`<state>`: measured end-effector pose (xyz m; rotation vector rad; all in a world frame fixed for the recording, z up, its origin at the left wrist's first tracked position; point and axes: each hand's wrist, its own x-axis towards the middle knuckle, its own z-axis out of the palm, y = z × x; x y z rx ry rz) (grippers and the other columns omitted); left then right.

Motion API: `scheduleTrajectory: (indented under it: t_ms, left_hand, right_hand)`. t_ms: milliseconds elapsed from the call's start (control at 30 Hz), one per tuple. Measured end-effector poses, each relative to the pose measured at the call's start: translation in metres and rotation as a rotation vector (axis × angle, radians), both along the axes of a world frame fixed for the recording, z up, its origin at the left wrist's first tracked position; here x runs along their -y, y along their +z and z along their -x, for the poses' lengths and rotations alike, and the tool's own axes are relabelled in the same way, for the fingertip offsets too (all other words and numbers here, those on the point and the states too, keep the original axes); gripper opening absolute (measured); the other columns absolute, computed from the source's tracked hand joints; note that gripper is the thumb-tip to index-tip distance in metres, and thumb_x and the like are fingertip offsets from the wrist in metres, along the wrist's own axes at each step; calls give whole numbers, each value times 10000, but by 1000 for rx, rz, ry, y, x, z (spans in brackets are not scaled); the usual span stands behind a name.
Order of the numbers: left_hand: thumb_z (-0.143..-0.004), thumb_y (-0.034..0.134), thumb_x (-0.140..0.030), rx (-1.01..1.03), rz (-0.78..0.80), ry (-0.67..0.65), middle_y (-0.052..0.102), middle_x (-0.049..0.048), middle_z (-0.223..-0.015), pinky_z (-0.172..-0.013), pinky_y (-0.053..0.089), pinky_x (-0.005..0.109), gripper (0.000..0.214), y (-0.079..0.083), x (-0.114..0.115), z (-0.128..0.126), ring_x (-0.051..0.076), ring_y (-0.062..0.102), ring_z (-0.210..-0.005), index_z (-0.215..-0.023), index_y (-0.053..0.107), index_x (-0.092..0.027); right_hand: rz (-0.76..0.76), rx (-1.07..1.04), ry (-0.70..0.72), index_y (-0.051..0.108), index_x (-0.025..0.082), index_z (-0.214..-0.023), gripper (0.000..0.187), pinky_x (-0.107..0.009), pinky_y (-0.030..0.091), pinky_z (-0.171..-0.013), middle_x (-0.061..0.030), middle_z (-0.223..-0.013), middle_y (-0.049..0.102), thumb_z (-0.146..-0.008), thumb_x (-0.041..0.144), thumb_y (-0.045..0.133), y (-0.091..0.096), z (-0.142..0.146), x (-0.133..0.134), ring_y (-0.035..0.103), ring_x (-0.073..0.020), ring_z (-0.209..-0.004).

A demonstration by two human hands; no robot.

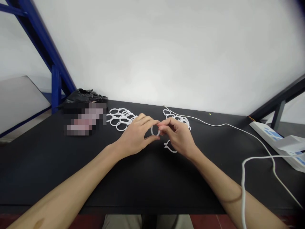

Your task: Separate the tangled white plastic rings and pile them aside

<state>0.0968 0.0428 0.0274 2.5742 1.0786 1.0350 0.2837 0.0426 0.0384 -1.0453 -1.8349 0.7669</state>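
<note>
A white plastic ring (152, 131) is held up between my two hands, above the black table. My left hand (136, 133) grips it from the left, with the thumb below and fingers above. Thumb and forefinger of my right hand (177, 135) pinch its right side, hiding that part. Under my right hand lies a white ring with a gap and knobbed ends (169, 149), partly covered. Behind my left hand several closed-looking white rings (115, 121) lie in a cluster. Another pile of white rings (183, 119) is behind my right hand.
The black tabletop (143, 178) backs onto a white wall. A black plastic bag (83, 95) and a blurred-out item (85, 121) are at left. White cables (224, 124) cross the right side, one over my right forearm, near a white and blue box (274, 136).
</note>
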Motion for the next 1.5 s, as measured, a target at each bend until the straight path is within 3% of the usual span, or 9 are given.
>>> scheduleTrajectory:
  t_ms: [233, 467, 567, 700, 833, 1200, 1300, 1500]
  left_hand:
    - [-900, 606, -309, -32, 5, 10, 636, 57, -1082, -911, 440, 408, 238, -1, -1, 3, 228, 500, -979, -1112, 593, -202]
    - [-920, 579, -300, -20, -8, 8, 639, 61, -1104, -919, 440, 404, 287, 0, -1, 0, 223, 513, -987, -1186, 566, -196]
    - [-902, 607, -354, -54, 17, 67, 633, 69, -1135, -918, 445, 399, 381, -3, -5, 4, 228, 523, -1017, -1234, 526, -187]
    - [-862, 638, -448, -136, 44, 278, 642, 84, -1070, -883, 454, 401, 412, -4, -12, 15, 260, 528, -1026, -1148, 549, -166]
    - [-880, 592, -403, -302, -10, 398, 644, 97, -1088, -940, 407, 460, 335, -6, -18, 27, 308, 490, -1078, -1113, 577, -162]
    - [-858, 449, -280, -408, 69, 351, 577, 108, -1225, -982, 369, 491, 375, -10, -16, 29, 319, 452, -1160, -1197, 574, -181]
    - [-844, 445, -273, -418, 79, 359, 571, 117, -1244, -993, 359, 502, 427, -9, -15, 29, 327, 441, -1185, -1245, 545, -163]
    - [-825, 448, -252, -396, 39, 336, 523, 123, -1325, -1028, 329, 499, 555, -12, -15, 27, 323, 422, -1213, -1369, 441, -144]
  right_hand:
    - [-211, 170, -35, 635, 216, -898, 59, -261, 494, -687, -15, -867, 709, -901, 252, 588, -7, 2, 0, 635, -137, -736]
    - [25, 6, -45, 668, 199, -810, 128, -248, 489, -607, 2, -777, 703, -868, 303, 621, -1, 1, -2, 609, -119, -631]
    - [21, 12, -51, 684, 201, -890, 180, -254, 492, -611, -2, -764, 693, -863, 371, 631, -3, 0, -4, 607, -126, -640]
    - [-118, 189, -183, 668, 212, -992, 212, -264, 474, -642, 2, -750, 672, -898, 385, 588, -5, -9, -10, 596, -133, -665]
    - [-179, 326, -315, 662, 221, -924, 185, -272, 451, -650, 2, -777, 684, -927, 359, 538, -4, -21, -17, 597, -137, -682]
    - [-266, 800, -384, 647, 192, -883, 182, -353, 432, -727, -71, -927, 700, -938, 298, 509, -4, -35, -23, 576, -247, -872]
    - [-273, 855, -359, 673, 161, -946, 198, -385, 449, -806, -102, -966, 690, -924, 224, 486, -3, -36, -23, 557, -260, -898]
    - [-337, 894, -144, 674, 152, -1164, 367, -415, 442, -926, -111, -1060, 647, -808, 147, 584, -7, -28, -18, 510, -274, -995]
